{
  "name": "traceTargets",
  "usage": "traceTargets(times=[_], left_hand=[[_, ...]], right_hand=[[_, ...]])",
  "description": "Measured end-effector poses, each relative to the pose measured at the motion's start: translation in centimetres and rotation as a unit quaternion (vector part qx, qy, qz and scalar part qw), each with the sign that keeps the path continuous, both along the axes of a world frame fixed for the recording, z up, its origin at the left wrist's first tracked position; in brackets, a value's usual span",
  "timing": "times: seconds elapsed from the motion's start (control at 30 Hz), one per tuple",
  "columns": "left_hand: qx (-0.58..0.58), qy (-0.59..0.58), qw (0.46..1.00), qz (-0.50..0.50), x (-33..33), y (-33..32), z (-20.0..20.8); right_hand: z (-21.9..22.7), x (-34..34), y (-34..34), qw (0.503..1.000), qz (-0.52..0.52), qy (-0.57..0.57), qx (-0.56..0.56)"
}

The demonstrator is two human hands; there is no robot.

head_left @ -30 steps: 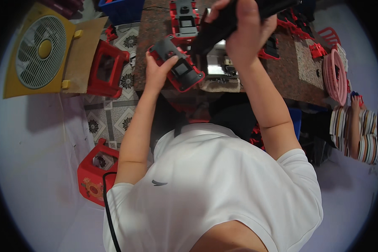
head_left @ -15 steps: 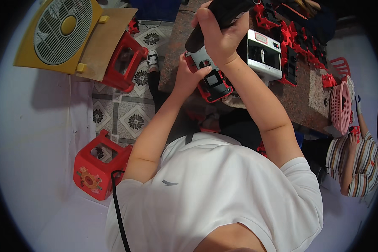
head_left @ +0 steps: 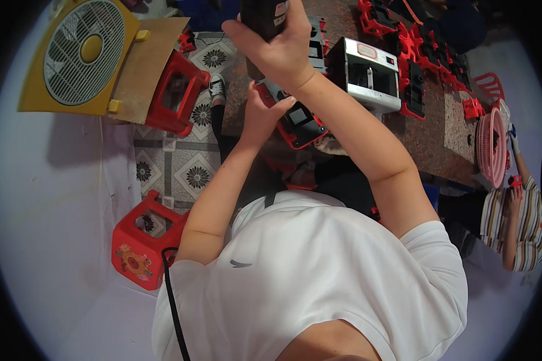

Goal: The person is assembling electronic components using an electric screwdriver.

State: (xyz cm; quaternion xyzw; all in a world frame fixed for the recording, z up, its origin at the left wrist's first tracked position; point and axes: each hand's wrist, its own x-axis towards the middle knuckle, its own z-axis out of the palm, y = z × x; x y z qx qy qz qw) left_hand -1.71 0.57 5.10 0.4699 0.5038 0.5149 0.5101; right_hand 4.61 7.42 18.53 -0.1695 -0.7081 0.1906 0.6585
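My right hand (head_left: 286, 57) is wrapped round a black, thick-bodied electric screwdriver (head_left: 264, 18), held upright over the table's near left edge. Its lower end reaches down close to a red and black plastic housing (head_left: 303, 125); whether it touches cannot be made out. My left hand (head_left: 262, 115) grips the left end of that housing, thumb across the top and fingers round the far side. A square grey patch shows on the housing's black face. Beyond my right wrist lies a similar red and black housing (head_left: 317, 48), partly hidden.
A white screw feeder box (head_left: 370, 75) stands right of my right forearm. More red and black housings (head_left: 414, 90) line the speckled table (head_left: 427, 141), with a pink basket (head_left: 492, 147) at its right edge. A striped-shirted person (head_left: 512, 228) works at right. Left are red stools (head_left: 135, 256) and a yellow fan (head_left: 90, 48).
My right hand has carried the screwdriver leftward, from over the housing's far side to its left end, uncovering the second housing. My left hand has shifted slightly left and still grips the housing.
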Motion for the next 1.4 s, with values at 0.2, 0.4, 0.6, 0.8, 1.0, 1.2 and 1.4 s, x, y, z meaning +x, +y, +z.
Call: traceTargets(times=[0.2,0.4,0.6,0.8,1.0,1.2,1.4], left_hand=[[-0.027,0.141,0.989,-0.023,-1.9,1.0,-2.2],[0.039,0.27,0.961,-0.035,-1.2,12.0,2.0],[-0.176,0.016,0.946,-0.272,2.9,18.6,-1.2],[-0.014,-0.323,0.936,-0.14,-2.4,12.4,4.4],[-0.083,-0.299,0.949,-0.054,-4.1,-1.3,1.8],[-0.078,-0.316,0.936,-0.132,-0.7,1.9,3.0],[-0.008,-0.252,0.965,-0.075,0.5,11.1,1.1]], right_hand=[[4.3,7.7,-4.2,0.973,0.053,0.16,-0.159],[2.7,16.5,-8.6,0.983,-0.008,0.082,-0.164],[-2.4,18.7,-10.3,0.986,-0.13,0.024,-0.101],[-3.9,18.6,-11.4,0.989,-0.093,0.06,-0.098],[-4.1,18.7,-10.9,0.99,-0.068,0.07,-0.105],[-3.3,18.0,-10.1,0.986,-0.077,0.091,-0.119],[-3.1,17.9,-9.8,0.99,-0.074,0.05,-0.113]])
